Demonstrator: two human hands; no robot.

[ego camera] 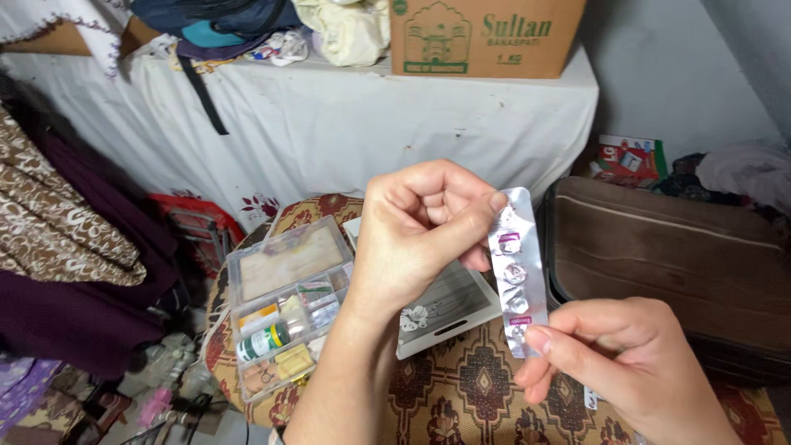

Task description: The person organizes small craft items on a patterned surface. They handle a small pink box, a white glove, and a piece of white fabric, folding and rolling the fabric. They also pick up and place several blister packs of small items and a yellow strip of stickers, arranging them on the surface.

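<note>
A clear plastic organizer box (284, 305) sat open on a patterned red mat (461, 387), packed with small medicine packets and a green-capped bottle (264, 342). Its lid (449, 305) lay just beside it. Behind was a table under a white cloth (329, 124) with a cardboard box (482, 37) on top, and a brown suitcase (667, 264) off to the side

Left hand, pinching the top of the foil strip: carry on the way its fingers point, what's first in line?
Probably the brown suitcase: the left hand points right, past the blister strip it holds. Depth is unclear.
</note>
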